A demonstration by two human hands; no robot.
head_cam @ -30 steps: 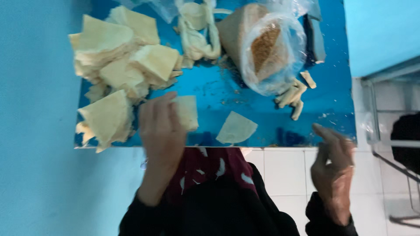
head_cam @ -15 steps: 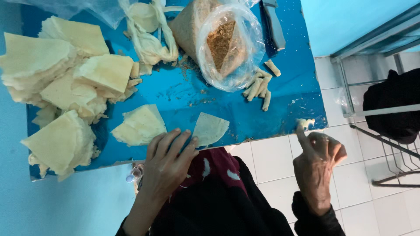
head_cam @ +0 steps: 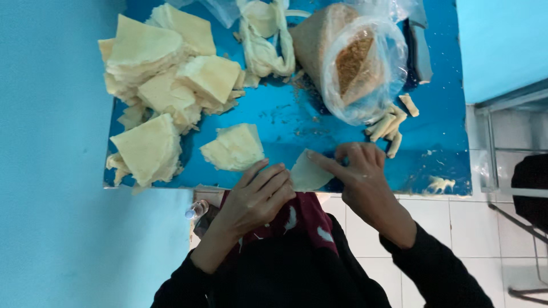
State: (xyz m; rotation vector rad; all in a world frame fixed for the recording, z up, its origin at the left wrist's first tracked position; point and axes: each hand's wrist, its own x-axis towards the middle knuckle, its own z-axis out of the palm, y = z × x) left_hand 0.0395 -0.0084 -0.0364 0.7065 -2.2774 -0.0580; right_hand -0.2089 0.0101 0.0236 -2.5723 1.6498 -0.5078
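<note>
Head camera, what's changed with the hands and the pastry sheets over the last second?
The right hand came in from beside the table edge and now has its fingers on the single triangular sheet at the near edge. The left hand drew back off the small stack of sheets and rests just below it, touching the same single sheet. The big piles of sheets, the bag of filling and the rolled pieces lie as before.
</note>
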